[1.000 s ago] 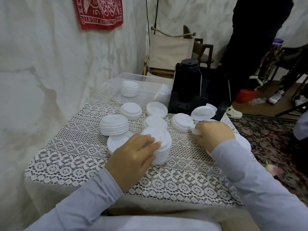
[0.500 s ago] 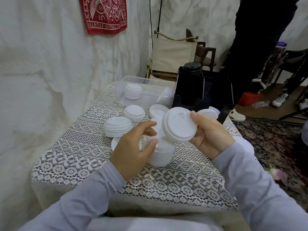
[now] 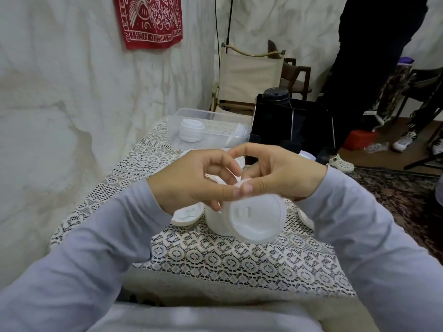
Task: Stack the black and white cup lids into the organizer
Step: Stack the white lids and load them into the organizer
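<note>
The black organizer stands at the back of the table. The white lid is round and tipped up toward us. Before, only the right hand held it. Now the left hand pinches its top edge too, and it hangs just under both hands.

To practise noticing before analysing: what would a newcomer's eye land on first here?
Mid-frame, the left hand and right hand meet, both pinching the top rim of a white lid tilted toward the camera above the lace tablecloth. Next come the black organizer at the table's far end, black lids stacked in it, and the red cloth on the wall.
</note>
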The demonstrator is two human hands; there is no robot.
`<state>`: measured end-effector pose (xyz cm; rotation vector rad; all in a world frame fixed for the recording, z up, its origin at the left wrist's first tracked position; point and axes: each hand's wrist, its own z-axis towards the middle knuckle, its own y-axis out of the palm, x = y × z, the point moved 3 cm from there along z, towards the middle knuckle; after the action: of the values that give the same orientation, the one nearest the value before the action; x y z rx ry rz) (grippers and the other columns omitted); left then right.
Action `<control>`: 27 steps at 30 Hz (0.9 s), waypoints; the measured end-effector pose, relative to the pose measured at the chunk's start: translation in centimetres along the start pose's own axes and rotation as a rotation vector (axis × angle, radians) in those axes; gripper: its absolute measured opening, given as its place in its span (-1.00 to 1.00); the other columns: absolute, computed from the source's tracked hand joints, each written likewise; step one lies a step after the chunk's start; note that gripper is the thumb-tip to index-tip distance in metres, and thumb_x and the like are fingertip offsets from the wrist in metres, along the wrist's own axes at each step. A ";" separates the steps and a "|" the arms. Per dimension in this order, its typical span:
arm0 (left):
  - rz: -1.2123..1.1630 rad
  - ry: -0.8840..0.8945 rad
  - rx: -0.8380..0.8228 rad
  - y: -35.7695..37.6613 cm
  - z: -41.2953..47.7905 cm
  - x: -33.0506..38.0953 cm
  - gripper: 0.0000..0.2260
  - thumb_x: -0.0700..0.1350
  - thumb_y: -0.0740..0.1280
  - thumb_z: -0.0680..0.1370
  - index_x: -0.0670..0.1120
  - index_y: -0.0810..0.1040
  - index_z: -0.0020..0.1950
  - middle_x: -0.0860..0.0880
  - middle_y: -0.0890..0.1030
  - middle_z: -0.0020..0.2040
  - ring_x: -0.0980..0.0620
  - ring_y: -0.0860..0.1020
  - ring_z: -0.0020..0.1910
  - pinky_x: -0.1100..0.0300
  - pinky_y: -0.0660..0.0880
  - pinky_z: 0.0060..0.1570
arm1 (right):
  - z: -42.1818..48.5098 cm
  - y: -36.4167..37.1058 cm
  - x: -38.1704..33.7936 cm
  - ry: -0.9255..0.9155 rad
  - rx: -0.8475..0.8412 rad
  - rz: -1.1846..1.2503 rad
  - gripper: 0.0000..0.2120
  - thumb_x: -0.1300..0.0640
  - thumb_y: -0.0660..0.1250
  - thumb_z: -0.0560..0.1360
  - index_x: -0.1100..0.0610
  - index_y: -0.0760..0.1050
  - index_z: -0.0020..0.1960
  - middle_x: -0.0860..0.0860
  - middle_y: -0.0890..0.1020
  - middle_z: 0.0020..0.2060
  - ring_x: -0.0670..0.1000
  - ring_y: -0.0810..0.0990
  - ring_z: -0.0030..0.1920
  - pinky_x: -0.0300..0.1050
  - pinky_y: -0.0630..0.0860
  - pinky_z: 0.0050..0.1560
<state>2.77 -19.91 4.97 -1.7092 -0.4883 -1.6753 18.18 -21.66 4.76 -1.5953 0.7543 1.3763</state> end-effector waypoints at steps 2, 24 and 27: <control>-0.010 -0.027 -0.014 -0.1 -0.2 0.0 -0.69 -0.28 0.51 0.27 -0.11 0.54 -0.05 -0.02 0.58 -0.29 -0.06 0.53 -0.39 0.17 0.58 -0.43 | 0.1 -0.1 -0.1 -0.047 0.081 0.117 -0.37 -0.03 0.62 0.14 0.09 0.47 0.12 0.01 0.65 -0.36 -0.03 0.61 -0.36 -0.20 0.53 -0.32; 0.472 0.103 0.539 0.1 -0.9 -4.7 -0.57 0.01 0.50 0.37 0.09 0.50 0.21 0.14 0.55 0.11 0.14 0.52 0.10 0.22 0.42 0.12 | -0.7 -0.6 5.6 0.023 0.727 0.315 -0.78 0.27 0.32 0.51 0.34 0.57 0.11 0.19 0.66 -0.02 0.04 0.64 -0.12 -0.28 0.56 -0.26; 0.588 0.150 0.579 0.9 -1.4 -5.2 -0.60 -0.02 0.51 0.35 0.00 0.57 0.17 0.16 0.51 0.11 0.21 0.43 0.08 0.49 0.27 0.06 | -0.7 -0.4 6.4 0.042 0.745 0.175 -0.84 0.27 0.33 0.51 0.29 0.61 0.05 0.13 0.64 0.06 -0.01 0.63 -0.07 -0.31 0.53 -0.27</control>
<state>1.87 -20.49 -0.38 -1.1400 -0.3129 -1.0843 20.13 -21.46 -1.33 -0.9841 1.2739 0.9964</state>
